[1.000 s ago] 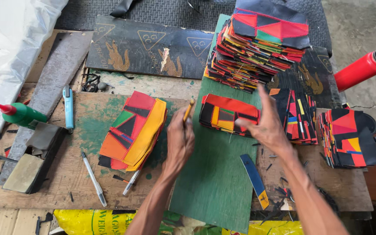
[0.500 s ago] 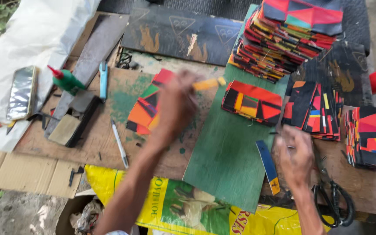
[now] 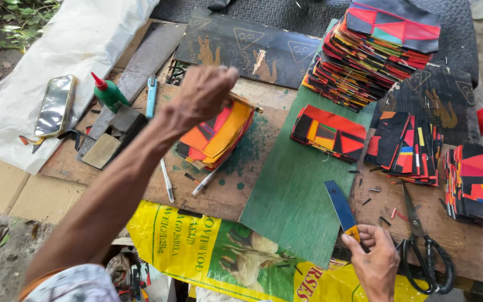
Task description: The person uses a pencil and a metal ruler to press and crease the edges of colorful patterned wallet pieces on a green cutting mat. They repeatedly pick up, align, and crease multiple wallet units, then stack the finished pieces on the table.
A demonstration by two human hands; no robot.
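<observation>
While the left hand (image 3: pixel 203 95) is clenched round a thin wooden stick (image 3: pixel 245 103), upper centre-left of frame, the tip of that stick sits just over the orange-and-red patchwork stack (image 3: pixel 218 137) on the brown board (image 3: pixel 236 190). Right hand (image 3: pixel 377 262), bottom right, pinches the yellow end of a blue strip (image 3: pixel 341 208) between thumb and fingers; strip lies angled up-left across the edge of the green board (image 3: pixel 292 196). Judgement: looks like a pick-and-prep step, one piece in each hand, stick working on the stack and strip not yet placed. Next move likely needs the strip lifted clear of the green board edge without snagging, and the stick kept off the neighbouring folded piece (image 3: pixel 329 132) in frame centre. Outward: more multicoloured stacks at upper right (image 3: pixel 381 53), right of centre (image 3: pixel 406 146) and far right (image 3: pixel 479 182). Black scissors (image 3: pixel 423 249) lie just right of the right hand, small dark offcuts scattered near them. Two pens (image 3: pixel 166 180) lie below the orange stack. Green glue bottle with red cap (image 3: pixel 109 95), blue cutter (image 3: pixel 151 96) and a phone (image 3: pixel 55 105) sit upper left, phone on white sheeting. Yellow printed sack (image 3: pixel 219 257) hangs off the counter front.
</observation>
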